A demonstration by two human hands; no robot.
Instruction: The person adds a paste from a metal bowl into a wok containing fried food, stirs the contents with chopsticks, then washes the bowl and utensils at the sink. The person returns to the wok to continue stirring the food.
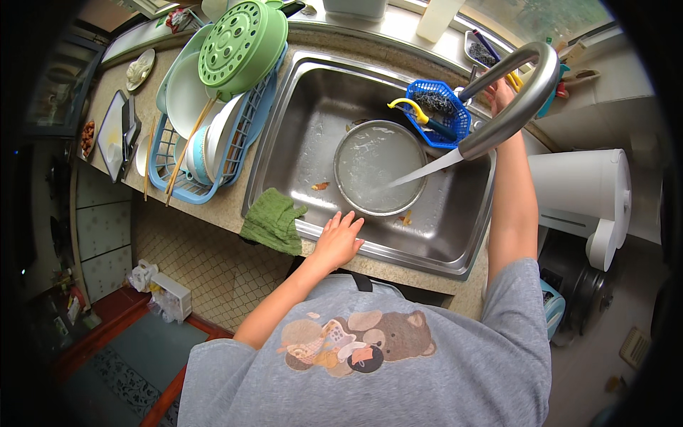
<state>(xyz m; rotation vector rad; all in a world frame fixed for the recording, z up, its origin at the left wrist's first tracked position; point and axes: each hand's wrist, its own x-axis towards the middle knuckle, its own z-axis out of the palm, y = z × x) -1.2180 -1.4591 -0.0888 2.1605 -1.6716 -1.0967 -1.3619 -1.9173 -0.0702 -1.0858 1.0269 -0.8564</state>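
Water runs from the curved metal faucet [539, 69] into a round metal basin [341, 187], which holds cloudy water inside the stainless steel sink [304, 133]. My left hand [338, 241] hangs over the sink's front rim with fingers apart and nothing in it. Behind the faucet, my right hand [500, 96] reaches toward the back right corner; the spout partly hides it, so its grip is unclear. Close by, a blue plastic basket [463, 115] holds a steel wool scrubber [435, 101] and a yellow-handled peeler [419, 113]. A green cloth [275, 221] drapes over the front left rim.
Left of the sink, a blue dish rack [200, 196] carries bowls, chopsticks and a green colander [240, 48]. A white cylindrical container [576, 184] stands at the right. On the windowsill, a small tray [469, 45] holds another scrubber. Orange food scraps [320, 186] lie in the sink.
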